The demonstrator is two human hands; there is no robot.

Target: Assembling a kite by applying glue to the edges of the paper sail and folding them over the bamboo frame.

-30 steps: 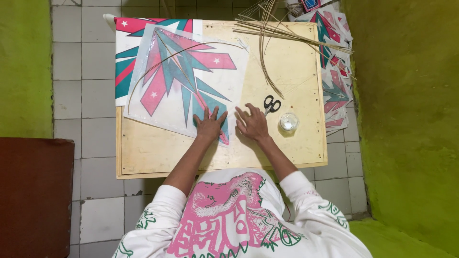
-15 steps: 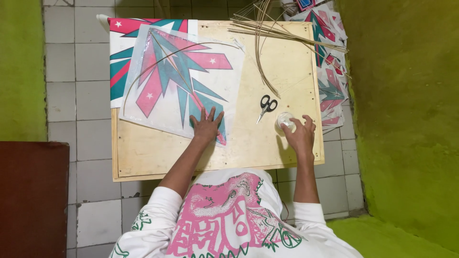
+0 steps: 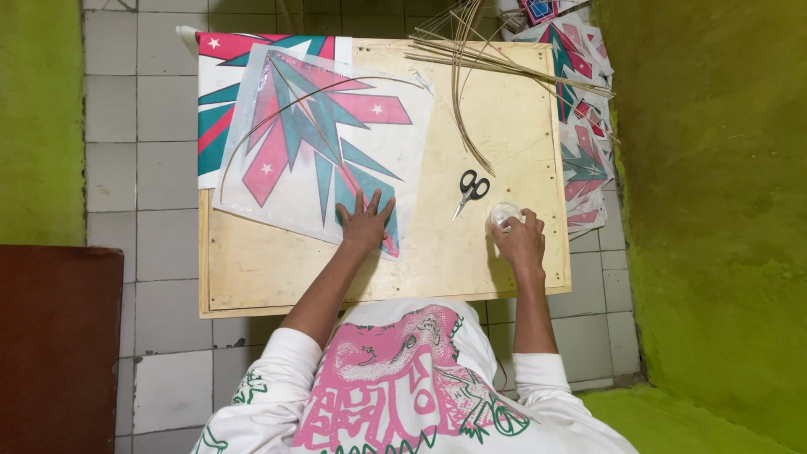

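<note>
Left hand: the left hand [image 3: 366, 220] lay open, fingers spread, pressing flat on the kite paper [image 3: 324, 143].
Right hand: the right hand [image 3: 519, 240] curled around a small clear pot [image 3: 503, 213] near the worktop's [image 3: 252, 277] right edge.
Kite paper: looked thin, light and easily torn; best held flat by its edge.
Curved stick: a thin stick [image 3: 277, 118] arched across the paper.
Scissors: black-handled scissors [image 3: 471, 189] lay just beside the pot.
Stack: printed pink-and-teal sheets [image 3: 584, 160] were piled to the right.

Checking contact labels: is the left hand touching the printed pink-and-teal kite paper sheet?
Touching. The head view shows the left hand lying flat, fingers spread, on the printed pink-and-teal kite paper sheet.
</note>
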